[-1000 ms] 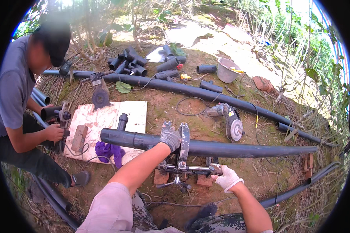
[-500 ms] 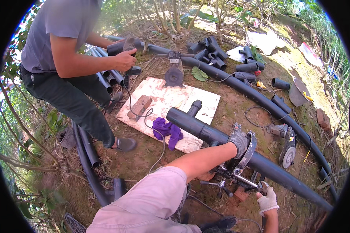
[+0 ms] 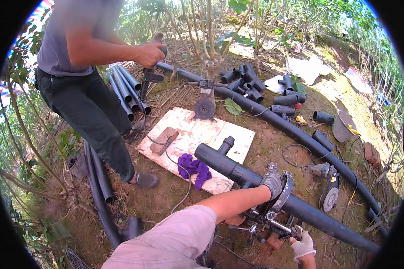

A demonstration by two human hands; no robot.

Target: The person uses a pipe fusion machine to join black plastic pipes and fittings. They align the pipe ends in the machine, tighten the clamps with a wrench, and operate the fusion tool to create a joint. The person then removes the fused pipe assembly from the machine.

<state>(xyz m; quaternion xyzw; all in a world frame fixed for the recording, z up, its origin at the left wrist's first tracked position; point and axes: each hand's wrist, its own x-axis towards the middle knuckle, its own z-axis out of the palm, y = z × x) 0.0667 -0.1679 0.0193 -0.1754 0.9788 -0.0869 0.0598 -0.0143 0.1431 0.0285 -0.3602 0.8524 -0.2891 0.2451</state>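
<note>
A long black plastic pipe (image 3: 327, 221) with a branch fitting at its far end runs through a metal pipe-welding clamp (image 3: 284, 197). My left hand (image 3: 272, 184), in a grey glove, lies over the pipe beside the clamp's raised half-ring. Its fingers curl round the top of the clamp. Lower right, my right hand (image 3: 302, 246), in a white glove with bare fingertips, is closed at the end of the clamp's shiny rod (image 3: 281, 227). A small metal tool like a wrench shows in its fingers, partly hidden. A lever handle (image 3: 243, 228) sticks out from the clamp's near side.
A co-worker (image 3: 87, 76) stands at left, holding a dark fitting. A pale board (image 3: 184, 119) bears a brick (image 3: 164, 141), a purple cloth (image 3: 194, 171) and a round heating plate (image 3: 204, 109). An angle grinder (image 3: 327, 179) lies at right. Several pipe fittings (image 3: 247, 80), a long pipe and cables lie around.
The co-worker's hands have risen slightly and shifted, and the fitting is turned. My right hand has moved a little left at the rod's end. My left hand stays on the clamp.
</note>
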